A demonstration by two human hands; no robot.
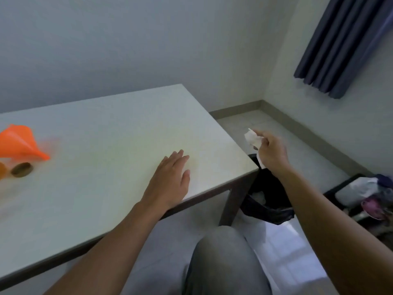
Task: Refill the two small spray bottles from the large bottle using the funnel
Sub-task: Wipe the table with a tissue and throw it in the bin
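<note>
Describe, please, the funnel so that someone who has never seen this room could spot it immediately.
Start at the pale table that fills the left of the view and follow it to its far left edge. The funnel lies there on its side, spout pointing right, just above a small round brownish cap. It is the only bright orange cone on the table.

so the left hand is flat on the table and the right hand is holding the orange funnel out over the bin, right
Not quite. In the head view the right hand holds a crumpled white tissue over the bin, not the funnel. The orange funnel lies on the table. The left hand is flat on the table, as you said.
</note>
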